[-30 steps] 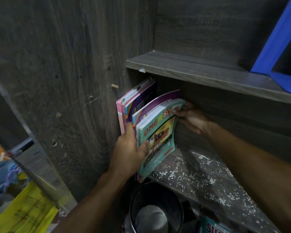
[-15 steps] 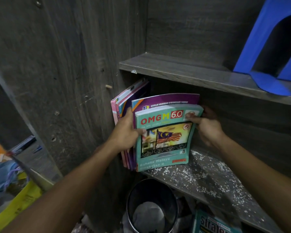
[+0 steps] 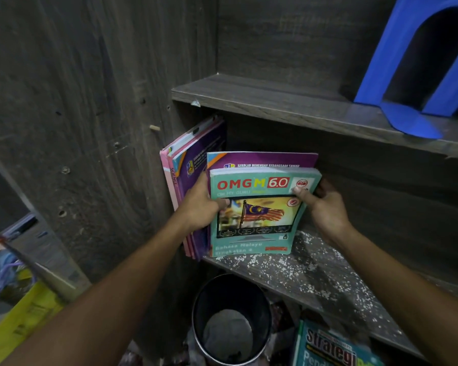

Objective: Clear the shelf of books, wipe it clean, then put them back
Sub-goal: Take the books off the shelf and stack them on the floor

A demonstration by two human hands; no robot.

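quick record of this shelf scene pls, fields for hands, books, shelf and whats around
left hand: grips left edge of the teal book, thumb on cover
right hand: holds its right edge, thumb in front, fingers behind
teal book: upright, cover facing camera
purple book: directly behind it
pink and purple books: upright by the side wall
lower shelf: speckled white
upper shelf: blue bookend
below: black bin, Strategi book

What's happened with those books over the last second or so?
The teal book and the purple book behind it have swung round from nearly edge-on to covers facing out. Both hands kept hold: the left hand at the left edge, the right hand at the top right corner. The pink and purple books by the wall, the speckled shelf and the bin stayed put.
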